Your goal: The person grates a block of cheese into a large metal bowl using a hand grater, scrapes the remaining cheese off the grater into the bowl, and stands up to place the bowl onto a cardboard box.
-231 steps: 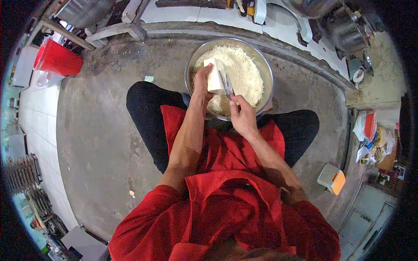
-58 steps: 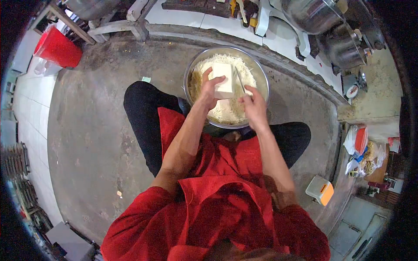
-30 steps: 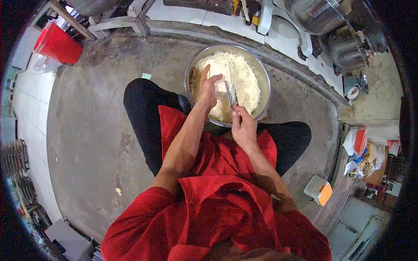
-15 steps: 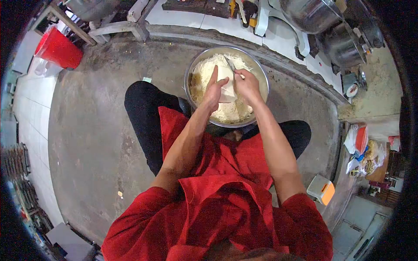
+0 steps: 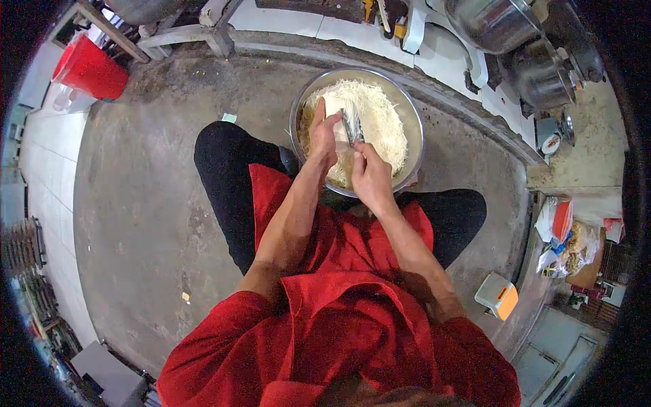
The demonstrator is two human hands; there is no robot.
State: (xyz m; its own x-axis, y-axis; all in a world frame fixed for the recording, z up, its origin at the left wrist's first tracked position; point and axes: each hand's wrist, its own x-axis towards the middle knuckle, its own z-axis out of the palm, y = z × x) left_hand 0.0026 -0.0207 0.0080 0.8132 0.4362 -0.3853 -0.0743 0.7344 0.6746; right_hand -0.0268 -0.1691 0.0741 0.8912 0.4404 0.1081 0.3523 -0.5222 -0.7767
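Observation:
My left hand (image 5: 324, 140) is closed around a pale, cream-coloured block (image 5: 334, 105), held tilted over a wide metal bowl (image 5: 418, 139). I cannot tell what kind of food the block is. My right hand (image 5: 372, 174) grips the handle of a knife (image 5: 352, 126), whose blade lies against the block's right face. Thin pale shreds (image 5: 386, 125) fill much of the bowl below both hands. The bowl stands on the floor in front of my crossed legs. My fingers hide part of the block and the knife's handle.
A low concrete ledge (image 5: 298, 51) runs behind the bowl. Large metal pots (image 5: 491, 27) and a dial scale (image 5: 550, 144) stand at the right. A red bucket (image 5: 95, 71) is at far left, and a white-and-orange box (image 5: 498, 295) sits near my right elbow.
My right hand has drawn the knife down toward me, from the block's far end to lower along its face. The block has tilted slightly and shifted left.

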